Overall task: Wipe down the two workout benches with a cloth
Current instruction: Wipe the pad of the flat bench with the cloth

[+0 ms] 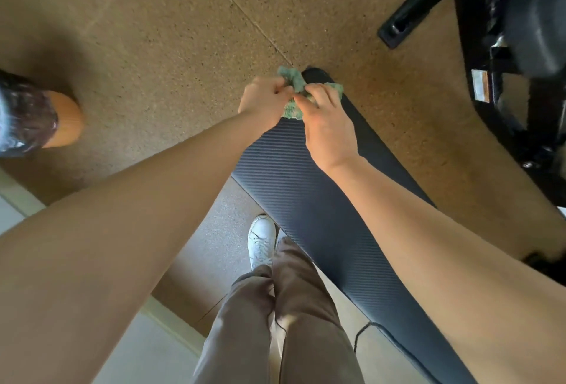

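A long black ribbed workout bench (306, 199) runs from the lower right up toward the middle of the view. Above its far end, both my hands hold a green fuzzy cloth (294, 81). My left hand (263, 101) pinches the cloth's left side with curled fingers. My right hand (324, 120) grips its right side, and part of the cloth sticks out past the fingers. The cloth is bunched between the two hands. A second bench's black frame (496, 55) stands at the upper right.
The floor is brown speckled rubber (171, 34). An orange-and-dark object (36, 120) sits at the left edge. My leg in tan trousers (281, 316) and a white shoe (262, 241) stand left of the bench. A thin black cable (361, 334) lies near the bench's near end.
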